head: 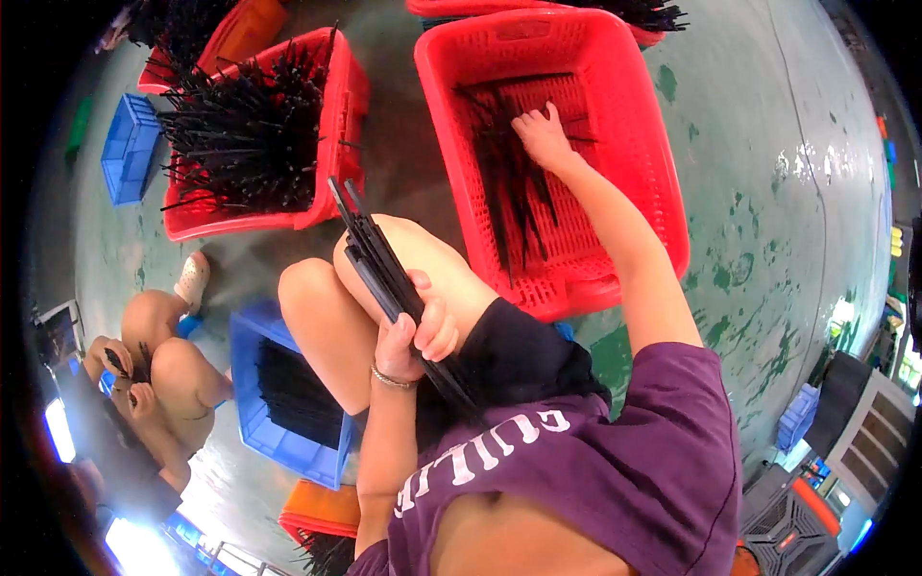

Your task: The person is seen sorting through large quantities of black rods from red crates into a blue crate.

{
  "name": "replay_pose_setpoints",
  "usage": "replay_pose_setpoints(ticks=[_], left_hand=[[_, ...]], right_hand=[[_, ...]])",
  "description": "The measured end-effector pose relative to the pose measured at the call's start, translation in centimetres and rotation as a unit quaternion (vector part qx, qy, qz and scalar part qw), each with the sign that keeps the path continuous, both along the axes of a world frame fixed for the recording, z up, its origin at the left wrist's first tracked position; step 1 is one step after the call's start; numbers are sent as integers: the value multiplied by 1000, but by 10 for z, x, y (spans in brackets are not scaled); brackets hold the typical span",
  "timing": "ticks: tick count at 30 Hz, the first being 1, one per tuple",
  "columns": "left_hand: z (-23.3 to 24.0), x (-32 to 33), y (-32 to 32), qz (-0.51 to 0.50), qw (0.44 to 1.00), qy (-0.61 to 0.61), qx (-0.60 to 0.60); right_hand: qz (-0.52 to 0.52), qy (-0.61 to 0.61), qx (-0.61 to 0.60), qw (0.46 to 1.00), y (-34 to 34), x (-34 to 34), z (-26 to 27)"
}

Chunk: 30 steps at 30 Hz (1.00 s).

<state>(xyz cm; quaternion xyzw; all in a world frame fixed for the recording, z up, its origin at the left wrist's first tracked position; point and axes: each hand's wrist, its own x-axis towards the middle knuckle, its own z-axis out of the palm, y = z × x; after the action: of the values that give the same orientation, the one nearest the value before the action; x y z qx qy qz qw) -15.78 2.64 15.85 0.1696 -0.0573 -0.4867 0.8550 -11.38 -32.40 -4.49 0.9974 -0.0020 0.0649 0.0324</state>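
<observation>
My left hand (pixel 418 335) is closed around a bundle of thin black sticks (pixel 374 252), held at a slant over my lap. The bundle's upper end is uneven, with a couple of sticks poking out past the others. Inside a large red plastic basket (pixel 648 209), my right hand (pixel 544 137) reaches down to loose black sticks (pixel 504 180) scattered over its slatted bottom. Its fingers are bent at the sticks, and whether they grip any is hidden. A blue plastic crate (pixel 252 425) beside my knees holds black sticks (pixel 299 396) lying side by side.
Another red basket (pixel 338 144) stands ahead to the left, packed with upright black sticks (pixel 252 137). Beyond it is a small blue bin (pixel 130 151). At the left, a seated person (pixel 158 374) handles black sticks. An orange crate (pixel 324 504) sits behind the blue crate.
</observation>
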Motion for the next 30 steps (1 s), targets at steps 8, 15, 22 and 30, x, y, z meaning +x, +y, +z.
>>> replay_pose_setpoints(ticks=[8, 15, 22, 30], left_hand=[[3, 0, -8, -16, 1000, -7, 5], [4, 0, -10, -5, 1000, -9, 24], [5, 1, -9, -15, 1000, 6, 26], [5, -1, -13, -14, 999, -12, 39]], right_hand=[[80, -41, 90, 992, -43, 26, 33], [-57, 201, 220, 953, -28, 19, -2], [-85, 40, 112, 989, -9, 12, -2], [-115, -46, 108, 986, -31, 75, -4]])
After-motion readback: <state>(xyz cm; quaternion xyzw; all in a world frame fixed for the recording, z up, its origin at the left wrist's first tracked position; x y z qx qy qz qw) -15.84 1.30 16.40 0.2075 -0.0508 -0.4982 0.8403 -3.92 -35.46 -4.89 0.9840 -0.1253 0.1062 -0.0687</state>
